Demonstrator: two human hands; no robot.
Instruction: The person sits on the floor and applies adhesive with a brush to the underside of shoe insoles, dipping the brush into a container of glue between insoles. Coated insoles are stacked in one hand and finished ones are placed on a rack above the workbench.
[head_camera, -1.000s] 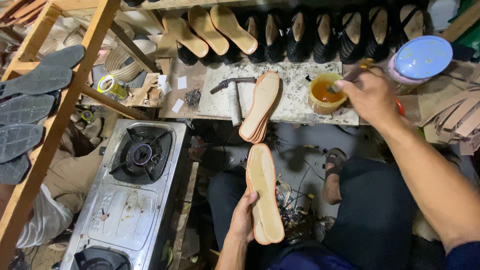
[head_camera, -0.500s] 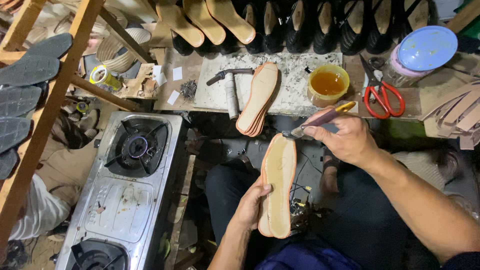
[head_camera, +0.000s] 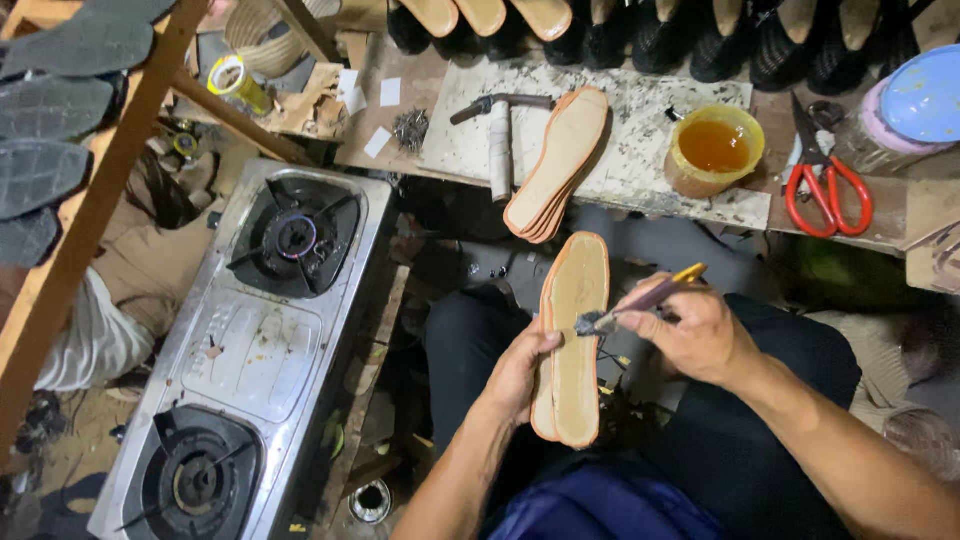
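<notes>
The right hand is closed around a small brush; its tip touches the tan shoe sole; the left hand grips that sole from the side, over the lap; a pot of yellow glue, red scissors, a hammer and a stack of soles sit on the bench; a 2-burner stove stands to the left.

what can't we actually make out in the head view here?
- Underside of the insole: faces away; the left hand covers part of its edge.
- Brush handle: wrapped by the right hand; bristles too small to tell whether they are loaded.
- Depth of liquid in the yellow cup: seen only from above.
- Shoes in the top row: cut off by the frame edge.
- Lower burner: partly cropped by the bottom edge.
</notes>
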